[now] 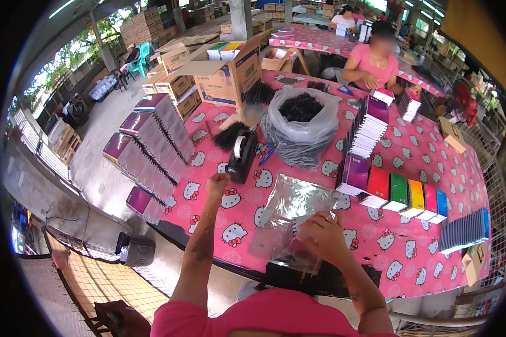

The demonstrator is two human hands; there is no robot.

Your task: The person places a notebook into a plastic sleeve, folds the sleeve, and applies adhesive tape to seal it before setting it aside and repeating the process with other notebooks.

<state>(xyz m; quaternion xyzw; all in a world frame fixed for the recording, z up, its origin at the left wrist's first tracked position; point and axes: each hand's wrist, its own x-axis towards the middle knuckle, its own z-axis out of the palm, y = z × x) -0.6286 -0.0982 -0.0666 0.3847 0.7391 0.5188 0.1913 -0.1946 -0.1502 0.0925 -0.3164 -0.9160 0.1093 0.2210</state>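
Note:
My left hand (218, 183) is closed in a pinch at the front end of a black tape dispenser (242, 160). Whatever its fingertips hold is too small to make out. A clear plastic bag (291, 196) lies flat and shiny in front of me. Inside it, partly covered by my right hand (322, 236), is a spiral notebook (301, 247) with a dark reddish cover. The fingers of that hand curl over the notebook's spiral edge and the plastic.
Wrapped notebooks (143, 146) stand stacked at the left edge. Behind the dispenser are black bristly bundles (230, 136) and a bulging plastic sack (301, 126). Rows of coloured notebooks (399, 191) line the right. A cardboard box (225, 78) and a seated co-worker (374, 62) are farther back.

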